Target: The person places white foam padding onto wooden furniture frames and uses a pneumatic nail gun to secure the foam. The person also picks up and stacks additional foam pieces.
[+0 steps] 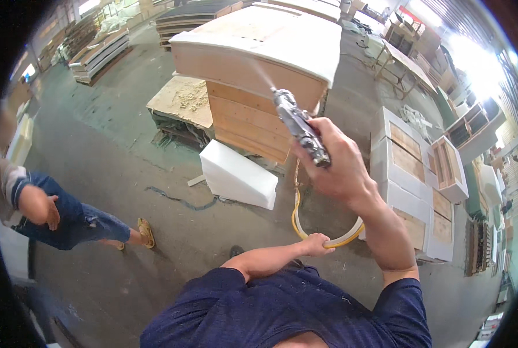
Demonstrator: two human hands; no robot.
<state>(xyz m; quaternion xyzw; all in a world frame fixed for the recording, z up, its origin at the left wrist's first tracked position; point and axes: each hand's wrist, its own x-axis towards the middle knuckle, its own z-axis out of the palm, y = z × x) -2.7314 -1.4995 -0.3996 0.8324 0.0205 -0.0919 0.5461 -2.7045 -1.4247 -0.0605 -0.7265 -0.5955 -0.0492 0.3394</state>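
My right hand (340,159) is closed round a metal spray gun (299,124), its nozzle pointing away from me. A pale mist leaves the nozzle toward the wooden side panel (250,69) of a large piece topped with white foam (270,26). Low in front of my body, my left hand (316,245) grips a yellow and white hose (346,236). That hose loops up beneath the gun; where it joins is hidden behind my right hand. The piece rests on a stack of wooden boards (241,116).
A white foam wedge (235,174) stands on the floor before the stack. Beside it is a low table (183,98) with crumbly residue. White foam-edged wooden frames (410,174) lie at the right. Another person (61,209) walks at the left. Stacked panels (99,55) stand farther back.
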